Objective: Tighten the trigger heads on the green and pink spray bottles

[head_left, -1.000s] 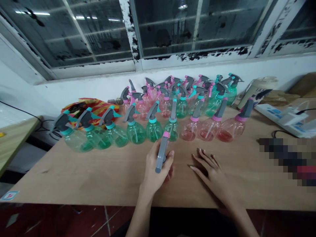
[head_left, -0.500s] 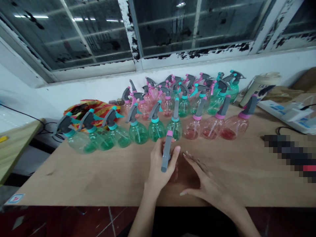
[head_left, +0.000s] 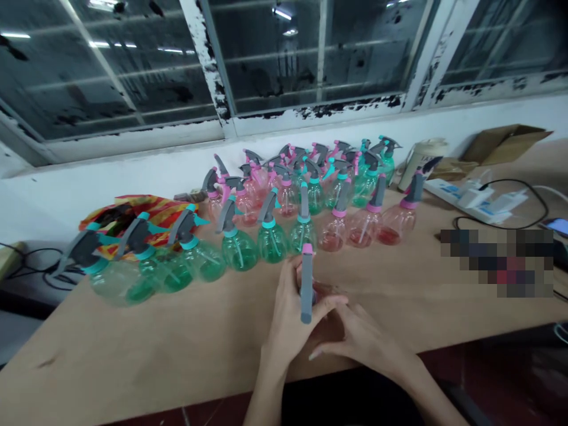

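Observation:
A clear spray bottle with a pink collar and grey trigger head [head_left: 306, 287] stands upright on the table in front of me. My left hand [head_left: 286, 316] is wrapped round its neck and upper body. My right hand [head_left: 361, 337] cups the lower right side, its fingertips partly hidden behind my left thumb. Most of the bottle's body is covered by the hands. Just beyond is a row of spray bottles: several with turquoise collars and green liquid [head_left: 238, 251], and to the right 3 with pink collars and red liquid [head_left: 390, 234].
More pink and green spray bottles [head_left: 288, 198] crowd against the wall under the window. A red and yellow bag [head_left: 133, 204] lies at the back left. At the right are a pale canister [head_left: 419, 163], a white power strip [head_left: 470, 201] with cables, and an open cardboard box [head_left: 506, 145].
My right hand has moved left and closed in on the held bottle, which was gripped only by my left hand. The camera view has turned to the right.

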